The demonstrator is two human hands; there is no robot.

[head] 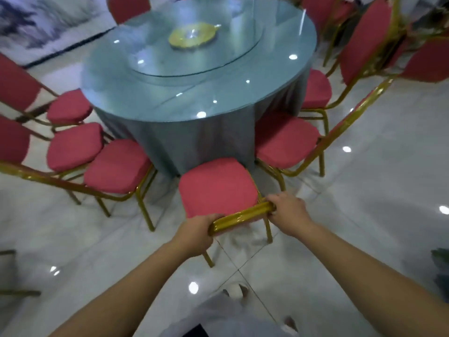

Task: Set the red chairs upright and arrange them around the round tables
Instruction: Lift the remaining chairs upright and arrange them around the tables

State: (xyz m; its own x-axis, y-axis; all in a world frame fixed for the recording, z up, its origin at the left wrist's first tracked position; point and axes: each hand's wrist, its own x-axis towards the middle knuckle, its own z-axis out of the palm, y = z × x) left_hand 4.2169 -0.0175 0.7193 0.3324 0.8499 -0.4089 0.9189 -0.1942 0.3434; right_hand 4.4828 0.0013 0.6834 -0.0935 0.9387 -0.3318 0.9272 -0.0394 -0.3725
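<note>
A red chair [217, 187] with a gold frame stands upright in front of me, its seat facing the round table [194, 98]. My left hand [194, 235] grips the left end of the gold top rail of its back. At the rail's right end, my right hand [286, 212] grips it too. The table has a grey cloth, a glass top and a glass turntable [194, 59] with a gold dish [193, 36]. More red chairs stand upright around the table, with seats at the left [117, 165] and at the right [285, 139].
Further red chairs ring the table at the far left [69, 107] and far right [364, 42]. The glossy white tile floor [364, 190] lies open to my right and behind me. Part of a gold frame [14, 293] shows at the left edge.
</note>
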